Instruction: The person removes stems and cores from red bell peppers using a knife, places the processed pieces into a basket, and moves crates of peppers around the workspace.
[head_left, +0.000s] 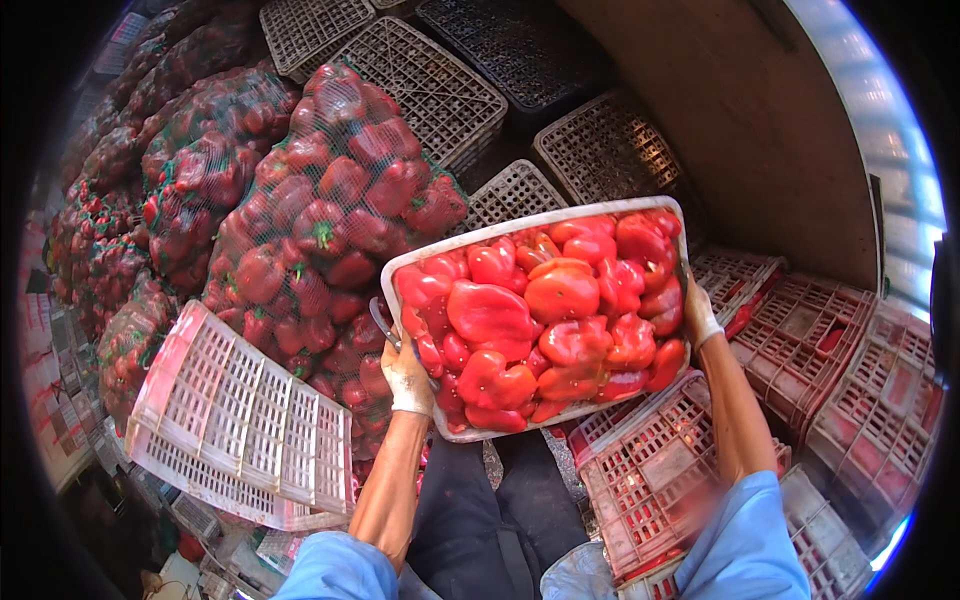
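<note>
Before me a white plastic crate full of red bell peppers is held tilted between my two gloved hands. My left hand grips its left end and also has a curved metal blade sticking up beside the crate wall. On the opposite end, my right hand is closed around the rim, its fingers partly hidden. Just beyond my left hand stands a large green mesh sack of red peppers.
More mesh sacks are heaped at the left. An empty-looking white crate leans at lower left. Stacked crates with peppers stand at the right. Dark and grey crates lie at the back, beside a brown wall.
</note>
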